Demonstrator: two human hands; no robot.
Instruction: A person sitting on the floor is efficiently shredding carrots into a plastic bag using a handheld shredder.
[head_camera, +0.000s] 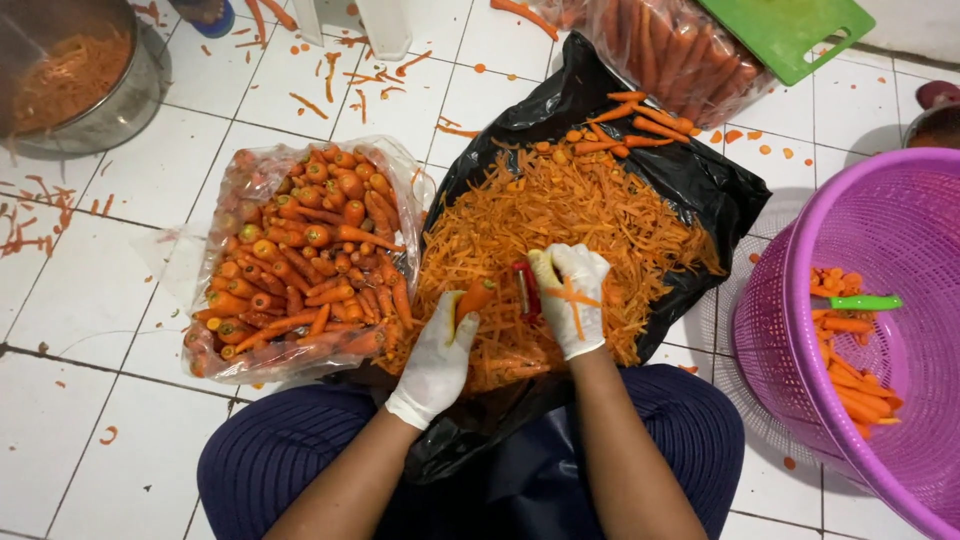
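- Carrot: held in the gloved left hand, over the heap of peelings. Its long axis runs up and to the right from the palm, free end pointing towards the peeler.
- Left hand: fingers closed around the carrot's lower end; white glove, wrist towards the lap.
- Peeler: red-handled, gripped in the gloved right hand, fingers closed on it. It stands just right of the carrot's free end, nearly touching; actual contact cannot be confirmed.
- Relation noted: the carrot lies immediately left of the right hand's fingers, both hands close together at the centre of the heap.
- Black plastic sheet: spread under the peelings.
- Clear bag of unpeeled carrots: just left of the sheet, on the white tiled floor.
- Purple basket: to the right, holding peeled carrots and a green-handled tool.
- Metal pot: upper left, well apart.
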